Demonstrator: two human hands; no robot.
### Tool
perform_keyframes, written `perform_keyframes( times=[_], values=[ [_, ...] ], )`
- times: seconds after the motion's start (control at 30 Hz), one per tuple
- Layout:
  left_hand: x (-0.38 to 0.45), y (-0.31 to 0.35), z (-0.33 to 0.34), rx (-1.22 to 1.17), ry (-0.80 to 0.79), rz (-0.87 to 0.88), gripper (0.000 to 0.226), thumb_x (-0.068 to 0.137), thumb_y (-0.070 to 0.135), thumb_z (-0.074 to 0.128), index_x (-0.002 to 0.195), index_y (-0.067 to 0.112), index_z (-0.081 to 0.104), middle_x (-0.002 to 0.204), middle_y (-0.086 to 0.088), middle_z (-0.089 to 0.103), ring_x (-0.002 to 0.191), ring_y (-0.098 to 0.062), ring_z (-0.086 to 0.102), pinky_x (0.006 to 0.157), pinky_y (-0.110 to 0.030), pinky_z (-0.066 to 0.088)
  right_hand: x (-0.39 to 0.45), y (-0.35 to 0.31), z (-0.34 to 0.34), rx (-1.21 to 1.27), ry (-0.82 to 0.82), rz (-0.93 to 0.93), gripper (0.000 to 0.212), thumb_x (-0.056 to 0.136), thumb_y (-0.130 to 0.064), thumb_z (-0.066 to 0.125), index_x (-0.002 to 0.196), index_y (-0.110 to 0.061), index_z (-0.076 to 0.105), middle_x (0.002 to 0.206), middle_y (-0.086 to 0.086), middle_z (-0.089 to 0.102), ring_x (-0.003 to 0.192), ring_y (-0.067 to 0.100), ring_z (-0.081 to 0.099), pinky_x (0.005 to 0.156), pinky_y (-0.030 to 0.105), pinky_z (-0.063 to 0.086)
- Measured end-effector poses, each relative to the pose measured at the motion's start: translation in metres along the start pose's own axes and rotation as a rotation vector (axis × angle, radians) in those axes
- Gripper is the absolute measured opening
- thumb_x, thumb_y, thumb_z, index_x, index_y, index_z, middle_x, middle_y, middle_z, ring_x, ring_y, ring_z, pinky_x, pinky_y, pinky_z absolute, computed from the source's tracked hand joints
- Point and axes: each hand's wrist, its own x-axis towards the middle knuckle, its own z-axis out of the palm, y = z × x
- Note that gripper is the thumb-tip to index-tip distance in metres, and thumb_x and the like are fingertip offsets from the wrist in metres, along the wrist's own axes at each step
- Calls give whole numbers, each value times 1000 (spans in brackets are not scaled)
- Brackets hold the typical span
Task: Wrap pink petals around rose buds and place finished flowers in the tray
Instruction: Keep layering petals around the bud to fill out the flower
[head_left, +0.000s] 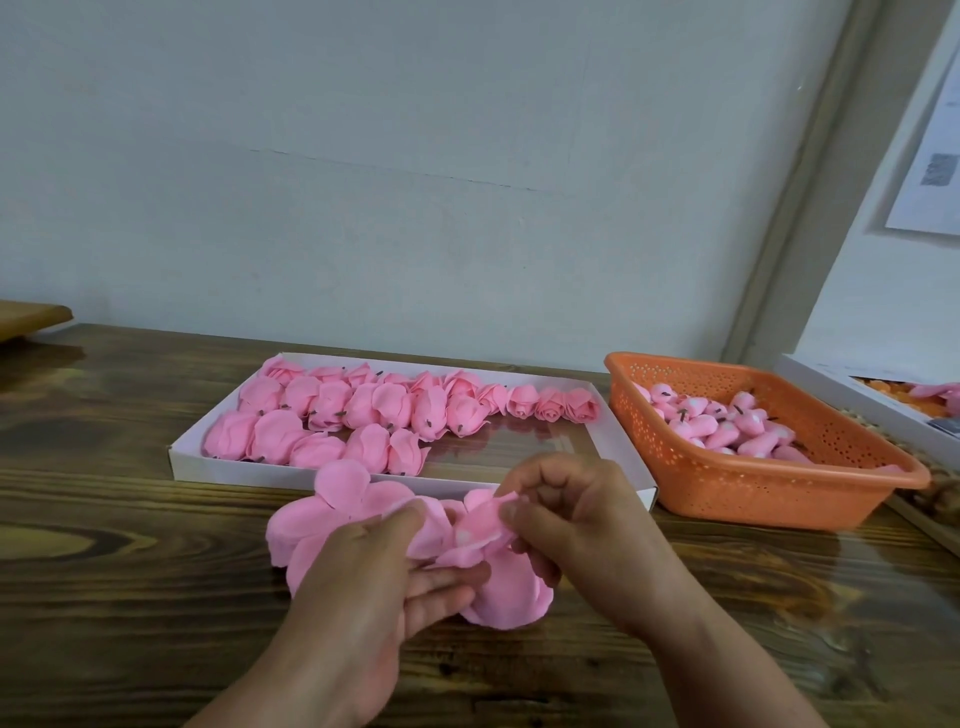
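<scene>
A dark wooden table (130, 519) fills the lower frame; a pale wall (415, 156) rises behind it. At upper right hangs a paper sheet (930, 156) whose print is too blurred to read. Centre frame, the white tray (613, 470) holds finished flowers (363, 410) in its left part. To its right, the orange basket (753, 483) contains rose buds (727, 423). In the lower centre, the left hand (374, 577) and right hand (576, 519) both pinch the pink petals (332, 514) above the table.

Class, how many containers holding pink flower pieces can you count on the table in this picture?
3: a white tray of wrapped roses at centre, an orange basket of buds to its right, and a white box cut off at the right edge.
</scene>
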Motion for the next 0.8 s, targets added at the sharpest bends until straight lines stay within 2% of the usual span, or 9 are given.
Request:
perform_keyframes(
  times=[0.1,0.23,0.4,0.5,0.57,0.67,0.8],
  values=[
    [3,7,5,-36,20,-41,20,97,12,48,96,-1,63,78,-23,73,66,-33,72,50,-34,59,2,-4,-6,-42,-45,-64,26,87,4,59,76,-19,64,55,-4,58,46,6,50,45,19,43],
    [8,12,14,5,-4,19,13,97,11,49,98,4,60,80,-21,73,68,-32,73,55,-35,60,9,-14,-16,-199,-23,-116,22,87,-2,62,77,-21,65,59,-5,59,48,3,51,47,17,42],
    [9,12,21,44,-3,161,11,86,-3,62,93,0,70,79,-15,75,72,-23,74,62,-28,60,15,-19,-21,-103,62,-87,20,87,4,59,79,-14,63,54,-3,59,43,2,51,45,15,40],
    [9,12,26,26,45,210,7,82,-6,66,83,-1,70,69,-12,73,62,-19,72,55,-23,58,16,-17,-22,2,111,-75,12,87,5,57,83,-5,63,53,-3,58,42,9,49,43,20,40],
    [9,12,28,3,74,230,8,81,-5,68,86,2,68,68,-9,73,61,-19,72,53,-22,57,16,-16,-21,39,136,-75,13,87,6,57,82,-5,62,52,-3,59,40,12,47,41,21,40],
    [8,13,30,-42,95,240,8,85,-3,62,88,3,65,65,-10,73,59,-21,72,50,-24,56,14,-16,-20,40,139,-109,15,87,5,58,81,-8,62,52,-4,59,41,9,49,43,19,41],
    [6,17,32,-109,115,218,5,86,-3,56,87,-1,61,60,-13,70,53,-22,70,44,-23,53,11,-13,-21,41,89,-152,11,87,5,58,87,-4,63,54,-6,59,45,7,51,46,19,43]
  ],
)
